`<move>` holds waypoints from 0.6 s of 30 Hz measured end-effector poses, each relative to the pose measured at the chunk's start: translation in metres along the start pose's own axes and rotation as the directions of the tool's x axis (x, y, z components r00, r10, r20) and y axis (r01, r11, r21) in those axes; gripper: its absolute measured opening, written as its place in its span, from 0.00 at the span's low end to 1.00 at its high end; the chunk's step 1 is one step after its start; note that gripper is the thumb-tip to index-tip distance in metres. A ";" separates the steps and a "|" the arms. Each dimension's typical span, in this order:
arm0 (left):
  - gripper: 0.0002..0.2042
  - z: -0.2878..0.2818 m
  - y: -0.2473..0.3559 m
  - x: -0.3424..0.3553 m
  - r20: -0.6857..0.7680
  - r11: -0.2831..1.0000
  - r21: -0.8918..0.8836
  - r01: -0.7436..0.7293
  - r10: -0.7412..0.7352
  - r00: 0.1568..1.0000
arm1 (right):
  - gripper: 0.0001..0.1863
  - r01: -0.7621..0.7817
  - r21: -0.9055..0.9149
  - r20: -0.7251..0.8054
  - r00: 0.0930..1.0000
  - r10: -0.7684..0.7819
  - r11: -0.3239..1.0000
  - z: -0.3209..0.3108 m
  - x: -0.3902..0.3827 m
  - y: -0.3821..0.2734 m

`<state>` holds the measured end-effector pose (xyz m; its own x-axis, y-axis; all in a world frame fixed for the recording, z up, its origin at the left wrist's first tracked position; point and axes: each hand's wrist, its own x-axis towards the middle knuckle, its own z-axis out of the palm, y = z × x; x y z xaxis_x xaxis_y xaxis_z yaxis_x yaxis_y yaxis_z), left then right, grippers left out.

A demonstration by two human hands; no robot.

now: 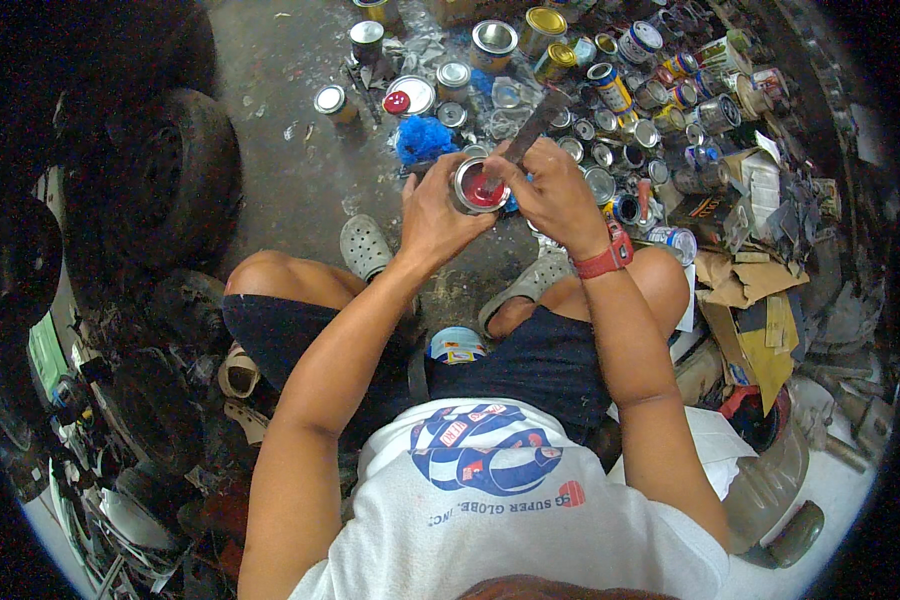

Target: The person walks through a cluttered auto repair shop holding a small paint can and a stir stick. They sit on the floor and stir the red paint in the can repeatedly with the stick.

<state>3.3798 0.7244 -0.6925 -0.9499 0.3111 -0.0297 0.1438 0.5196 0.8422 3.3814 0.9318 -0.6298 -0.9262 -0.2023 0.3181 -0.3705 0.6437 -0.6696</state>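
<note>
Grimy floor (290,185) is spreading far beyond the left hand (438,217), cupping a paint can (464,179), and the right hand (558,195), clenching a dark strip (536,127), seemingly stirring, next needing steady bracing.

Near the middle of the frame, the open can (457,188) has a shiny metal rim around glossy, wet-looking red paint (484,190), and the dark strip (536,128) slanting over it is matt and rough with stains. Smooth metal lids gleam on the tins (494,40) at the upper right, beside thin, crinkled blue plastic (425,140) at upper centre. Matt black rubber covers the tyre (210,170) at the upper left, creased brown cardboard (755,280) lies at right, and soft white cloth makes the shirt (450,530) at the bottom.
</note>
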 end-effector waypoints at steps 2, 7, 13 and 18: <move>0.43 0.001 -0.002 0.000 -0.008 1.000 0.009 -0.002 0.002 1.000 | 0.13 -0.037 0.049 -0.009 0.999 0.037 0.998 0.000 0.001 -0.003; 0.44 0.000 -0.001 0.001 0.006 1.000 0.012 0.022 -0.022 1.000 | 0.14 -0.024 0.100 0.025 0.999 0.022 0.995 -0.003 0.003 -0.006; 0.42 0.000 0.001 0.000 -0.021 1.000 0.026 0.007 -0.006 1.000 | 0.15 -0.028 0.067 0.049 0.998 0.025 0.997 0.005 -0.003 0.008; 0.39 0.003 -0.005 -0.001 -0.078 0.995 0.075 -0.071 0.077 0.994 | 0.16 -0.068 0.122 0.000 0.998 0.068 0.990 0.001 0.002 -0.006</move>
<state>3.3809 0.7245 -0.6981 -0.9548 0.2870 0.0771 0.2312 0.5545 0.7994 3.3820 0.9266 -0.6261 -0.9493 -0.1581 0.2716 -0.3128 0.5608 -0.7666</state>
